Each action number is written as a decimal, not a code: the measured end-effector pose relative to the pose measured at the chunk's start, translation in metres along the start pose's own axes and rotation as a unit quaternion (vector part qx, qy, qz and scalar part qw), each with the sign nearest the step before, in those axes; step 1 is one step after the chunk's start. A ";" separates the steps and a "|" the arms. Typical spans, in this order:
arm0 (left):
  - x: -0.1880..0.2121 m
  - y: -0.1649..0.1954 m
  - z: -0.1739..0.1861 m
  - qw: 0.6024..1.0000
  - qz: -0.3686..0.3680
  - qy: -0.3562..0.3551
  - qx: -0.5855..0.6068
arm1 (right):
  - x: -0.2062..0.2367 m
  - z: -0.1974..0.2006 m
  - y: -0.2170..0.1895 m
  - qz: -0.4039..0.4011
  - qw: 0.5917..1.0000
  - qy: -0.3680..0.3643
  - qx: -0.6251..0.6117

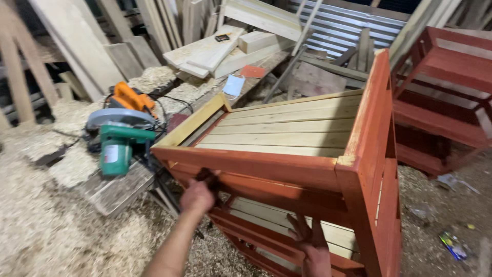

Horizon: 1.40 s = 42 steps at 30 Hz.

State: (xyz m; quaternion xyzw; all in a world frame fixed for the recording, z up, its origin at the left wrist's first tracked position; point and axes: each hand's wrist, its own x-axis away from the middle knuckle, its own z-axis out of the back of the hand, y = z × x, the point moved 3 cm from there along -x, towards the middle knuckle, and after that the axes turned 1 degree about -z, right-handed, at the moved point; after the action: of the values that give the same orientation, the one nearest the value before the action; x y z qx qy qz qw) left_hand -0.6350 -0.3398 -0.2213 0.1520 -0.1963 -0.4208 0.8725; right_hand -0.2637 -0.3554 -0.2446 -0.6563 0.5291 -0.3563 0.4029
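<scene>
Shelf frame (pixel 287 154) stands on the sawdust floor (pixel 46 225), just beside me: rails and posts already coated red-brown, top slats and one far rail bare pale wood. My left hand (pixel 197 195) closes around the front rail's underside; my right hand (pixel 312 246) lies flat, fingers spread, on a lower rail. Green circular saw (pixel 118 141) sits on a plank at left.

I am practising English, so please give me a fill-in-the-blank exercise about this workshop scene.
1. The frame of the rack is painted ____.
2. The green saw lies to the ____ of the rack.
3. The floor is covered with ____.
4. The left hand touches the rack; the right hand rests on a lower ____.

Missing words: red; left; sawdust; shelf
</scene>
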 end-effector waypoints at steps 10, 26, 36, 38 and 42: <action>-0.080 -0.080 0.011 0.996 0.088 0.012 0.024 | -0.030 0.007 0.115 -0.082 0.973 -0.215 0.010; -0.123 -0.092 0.011 1.000 -0.010 0.010 -0.004 | -0.036 0.034 0.145 -0.135 0.982 -0.129 -0.004; -0.015 0.003 0.002 0.998 -0.011 0.005 0.069 | -0.014 -0.024 0.074 -0.016 0.966 -0.076 -0.246; 0.015 0.028 0.001 0.998 -0.026 -0.007 0.063 | -0.008 -0.024 0.055 -0.042 0.969 -0.075 -0.233; 0.067 0.066 -0.002 0.994 0.041 0.003 0.097 | -0.005 -0.023 0.028 -0.074 0.968 -0.139 -0.197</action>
State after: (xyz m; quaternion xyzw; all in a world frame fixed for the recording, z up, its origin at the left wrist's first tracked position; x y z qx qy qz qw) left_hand -0.5519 -0.3531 -0.1800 0.2290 -0.2400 -0.3633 0.8706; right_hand -0.2969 -0.3576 -0.2604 -0.8033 0.4777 -0.1790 0.3075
